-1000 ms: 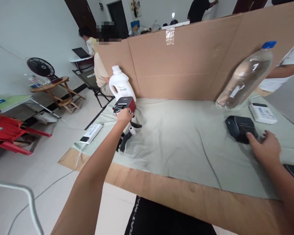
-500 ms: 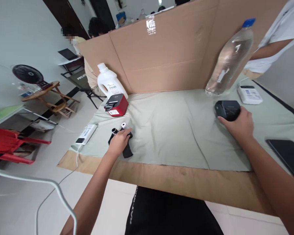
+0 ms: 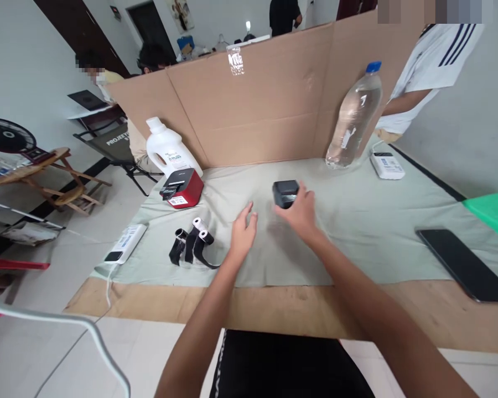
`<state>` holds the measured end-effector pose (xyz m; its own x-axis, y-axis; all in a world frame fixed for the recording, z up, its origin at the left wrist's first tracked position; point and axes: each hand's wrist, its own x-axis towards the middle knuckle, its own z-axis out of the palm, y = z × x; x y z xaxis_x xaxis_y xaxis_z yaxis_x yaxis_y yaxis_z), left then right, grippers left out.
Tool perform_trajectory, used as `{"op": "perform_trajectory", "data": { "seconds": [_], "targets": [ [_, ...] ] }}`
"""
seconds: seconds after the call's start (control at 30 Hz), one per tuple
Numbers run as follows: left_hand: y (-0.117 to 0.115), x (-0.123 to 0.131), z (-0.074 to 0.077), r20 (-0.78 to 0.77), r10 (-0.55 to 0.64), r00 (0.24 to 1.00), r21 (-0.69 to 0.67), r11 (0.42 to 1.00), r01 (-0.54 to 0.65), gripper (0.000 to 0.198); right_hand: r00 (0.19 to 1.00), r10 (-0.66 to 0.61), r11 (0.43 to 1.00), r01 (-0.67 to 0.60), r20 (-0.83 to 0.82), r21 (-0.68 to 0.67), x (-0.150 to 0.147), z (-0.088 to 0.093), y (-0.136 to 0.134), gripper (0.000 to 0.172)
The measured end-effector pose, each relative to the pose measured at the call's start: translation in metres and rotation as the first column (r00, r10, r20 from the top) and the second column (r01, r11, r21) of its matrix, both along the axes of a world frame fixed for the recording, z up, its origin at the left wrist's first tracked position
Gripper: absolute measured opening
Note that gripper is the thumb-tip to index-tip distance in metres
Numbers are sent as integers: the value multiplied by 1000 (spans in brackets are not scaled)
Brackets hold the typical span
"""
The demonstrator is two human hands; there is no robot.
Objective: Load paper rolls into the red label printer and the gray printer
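Observation:
Over the middle of the cloth, my right hand (image 3: 302,213) grips a small black boxy device (image 3: 285,188) between thumb and fingers; its exact kind is unclear. My left hand (image 3: 243,233) is just left of it, thumb and fingers apart, holding nothing. Left of that hand lie several small rolls with black strips (image 3: 190,241) partly unwound. Behind them sits a red and black boxy device (image 3: 183,189), with black material at its front and a white label.
A white jug (image 3: 172,149) and a clear bottle (image 3: 354,119) stand before a cardboard screen (image 3: 257,110). White power packs lie left (image 3: 126,243) and right (image 3: 388,165). A black phone-like slab (image 3: 467,262) lies right, near a green object (image 3: 493,213). People are beyond the screen.
My right hand has carried the black device leftward to the middle of the cloth. My left hand has come off the black rolls and moved right. The view has shifted.

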<state>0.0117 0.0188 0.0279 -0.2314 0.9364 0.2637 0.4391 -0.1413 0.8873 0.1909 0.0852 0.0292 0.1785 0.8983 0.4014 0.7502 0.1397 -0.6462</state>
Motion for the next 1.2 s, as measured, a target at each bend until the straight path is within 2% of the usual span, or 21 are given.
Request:
{"op": "perform_trajectory", "data": {
  "seconds": [0.03,0.1,0.17,0.23,0.33,0.5,0.67,0.83,1.1,1.2],
  "targets": [
    [14,5,-9,109,-8,994,-38,999,13,45,999,53,999,-53,9,11,-22,-1,-7,97],
    [35,2,-25,220,-12,975,-71,997,28,46,994,105,994,-105,21,-21,-56,-6,-20,90],
    [42,-11,-37,244,-10,970,-78,996,30,45,991,130,989,-128,31,-69,-76,-14,-29,90],
    [39,-24,-43,236,-10,972,-80,996,29,44,987,152,985,-147,46,-84,-85,-23,-35,95],
    [30,-33,-45,192,13,981,-95,995,6,41,981,177,983,-173,75,-53,-85,-32,-38,98],
    [25,-27,-40,119,111,987,-77,992,-102,39,973,228,973,-226,39,-45,-75,-31,-37,102],
    [25,-25,-38,131,136,982,-59,990,-129,40,926,317,948,-317,-205,33,-64,-35,-26,75],
    [27,-27,-41,130,152,980,-109,984,-138,40,880,315,939,-343,-355,-18,-59,-43,-17,69],
    [29,-30,-36,-176,195,965,-186,956,-227,42,900,306,947,-320,-309,5,-60,-45,-19,70],
    [28,-29,-34,-264,186,947,-221,944,-247,42,882,307,945,-326,-356,7,-58,-46,-18,68]
  ]
}}
